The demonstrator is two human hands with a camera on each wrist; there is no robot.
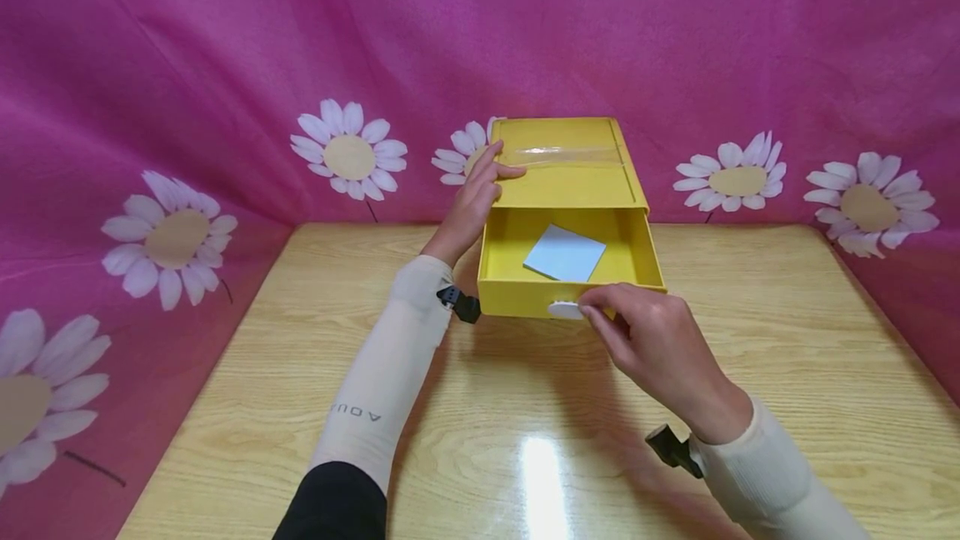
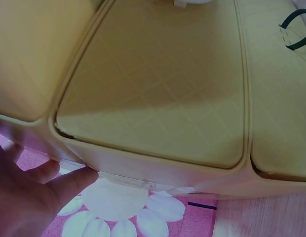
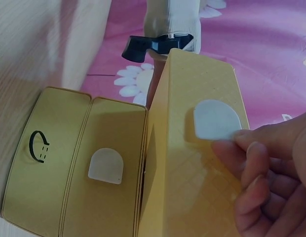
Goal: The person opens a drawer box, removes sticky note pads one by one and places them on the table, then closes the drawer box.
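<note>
A yellow drawer unit (image 1: 558, 186) stands at the back of the table, with clear tape across its top. Its top drawer (image 1: 517, 298) is pulled out toward me. Inside the drawer lies a light blue square of paper or a note pad (image 1: 566, 253). My right hand (image 1: 660, 340) pinches the edge of the white rounded handle (image 1: 564, 309) on the drawer front between thumb and forefinger. My left hand (image 1: 476, 207) rests on the unit's upper left edge, its fingers spread over the top. In the left wrist view its fingertips (image 2: 76, 185) touch the unit near the tape.
Below the open drawer, the right wrist view shows another drawer with a white handle (image 3: 106, 166) and a lower one with a dark loop (image 3: 38, 146). A pink cloth (image 1: 637, 32) with white flowers hangs behind the wooden table (image 1: 300, 340).
</note>
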